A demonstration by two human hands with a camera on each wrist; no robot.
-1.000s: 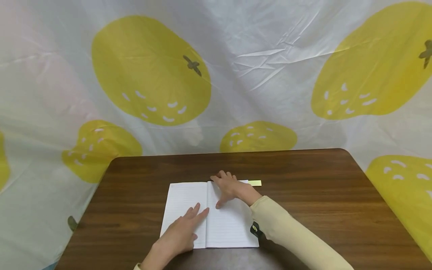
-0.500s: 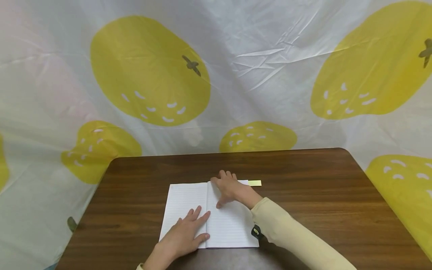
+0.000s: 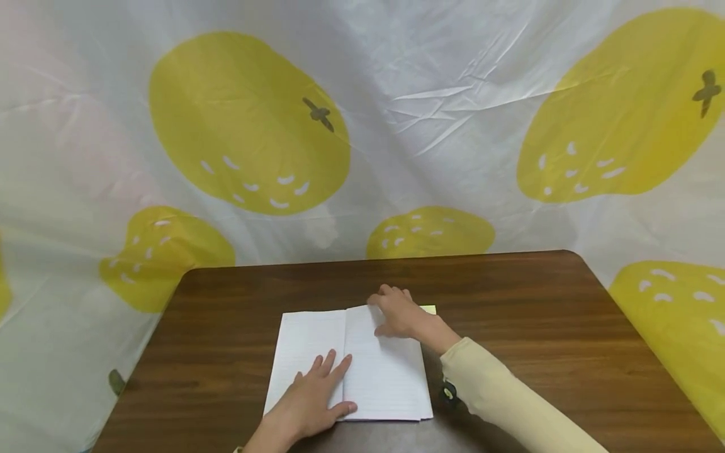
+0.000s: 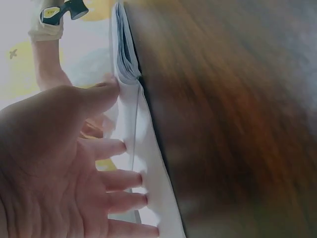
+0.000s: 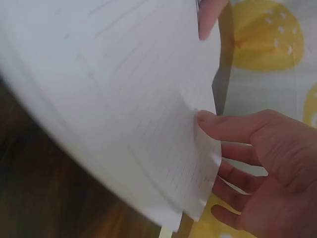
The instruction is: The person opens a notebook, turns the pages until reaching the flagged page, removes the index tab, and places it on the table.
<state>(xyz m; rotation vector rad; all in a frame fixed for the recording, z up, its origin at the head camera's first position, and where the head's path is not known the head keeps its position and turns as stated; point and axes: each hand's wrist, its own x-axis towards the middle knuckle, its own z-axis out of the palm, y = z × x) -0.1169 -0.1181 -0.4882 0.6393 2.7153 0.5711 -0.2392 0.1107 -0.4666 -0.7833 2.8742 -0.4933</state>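
An open notebook (image 3: pixel 306 333) with lined white pages lies on the wooden table. My left hand (image 3: pixel 308 396) rests on the left page, fingers straight and spread, its thumb reaching across the centre fold. In the left wrist view, the fingertips (image 4: pixel 133 179) press near that fold. At the top of the right side, my right hand (image 3: pixel 399 314) pinches a page (image 3: pixel 385 377). The right wrist view shows the thumb (image 5: pixel 210 121) on the page's face and the other fingers behind its edge. This page is bowed, its lower corner shifted off the sheets beneath.
A yellow sticky tab (image 3: pixel 430 309) juts from the notebook's top right, partly behind the right hand. The brown table (image 3: pixel 510 327) extends around the notebook. Behind it hangs a white curtain (image 3: pixel 396 126) printed with yellow fruit. A dark band (image 3: pixel 449 391) sits at the right sleeve.
My right hand has moved slightly to the right with the page, whose lower corner now stands off the others. It covers more of the yellow tab. My left thumb has spread out across the fold.
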